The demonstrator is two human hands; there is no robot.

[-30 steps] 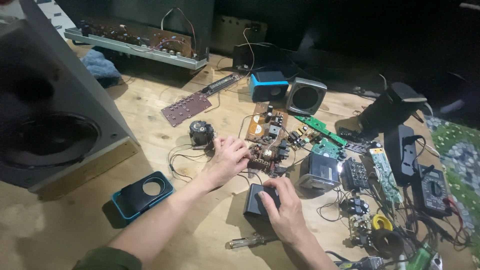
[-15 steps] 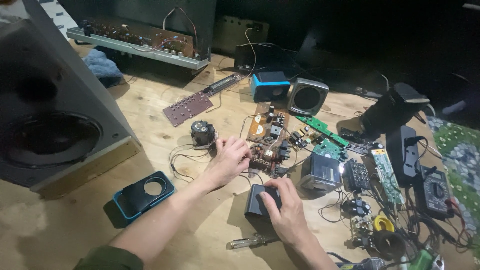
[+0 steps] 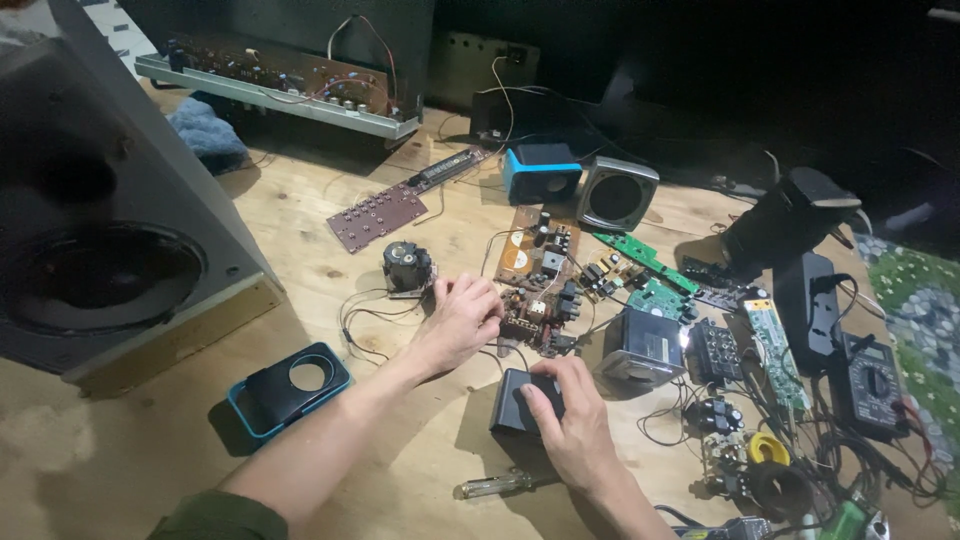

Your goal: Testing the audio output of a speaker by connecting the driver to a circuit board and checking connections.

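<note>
My left hand (image 3: 462, 318) rests with curled fingers on the near left edge of a brown circuit board (image 3: 540, 280), beside a small black motor (image 3: 407, 267) with thin wires; whether it grips anything is hidden. My right hand (image 3: 570, 420) lies on top of a small black box (image 3: 515, 400) and holds it against the wooden table (image 3: 330, 290). A screwdriver with a clear handle (image 3: 495, 486) lies just in front of that box.
A large black loudspeaker (image 3: 100, 230) fills the left side. A blue and black speaker shell (image 3: 288, 385) lies near my left forearm. Two small speakers (image 3: 580, 185), green boards (image 3: 650, 270), a grey transformer block (image 3: 645, 345), a multimeter (image 3: 872, 385) and tangled wires crowd the right.
My right hand has shifted slightly on the black box. The left hand stays at the board's edge. The view has barely moved.
</note>
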